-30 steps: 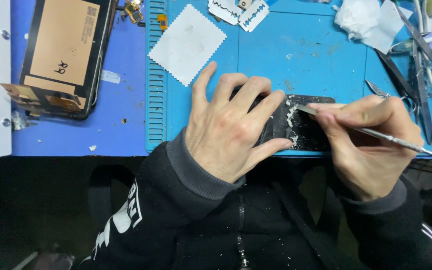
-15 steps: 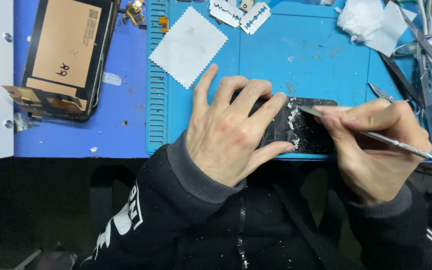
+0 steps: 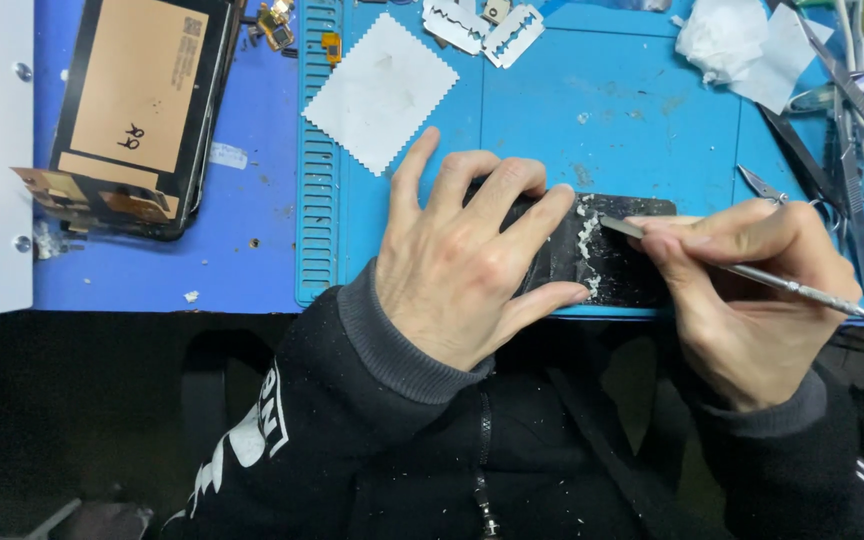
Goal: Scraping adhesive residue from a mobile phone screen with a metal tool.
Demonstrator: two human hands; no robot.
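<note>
At the lower centre of the frame, the left hand (image 3: pixel 472 265) still lies flat, fingers spread, pressing down the dark phone panel (image 3: pixel 612 262) at the mat's near edge. The right hand (image 3: pixel 752 295) grips a thin metal scraper (image 3: pixel 742 272), its tip now nearer the strip of white residue (image 3: pixel 584 245) than a second ago. Above, bare blue mat (image 3: pixel 612 120) lies open up to the razor blades (image 3: pixel 482 25); tweezers (image 3: pixel 852 150) crowd the right edge.

The blue work table (image 3: pixel 252 270) carries a teal rubber mat (image 3: pixel 612 110). On the mat lie a white zigzag-edged cloth square (image 3: pixel 382 90), two razor blades (image 3: pixel 482 25), crumpled white tissue (image 3: pixel 742 45) and a black flat panel (image 3: pixel 617 260).
</note>
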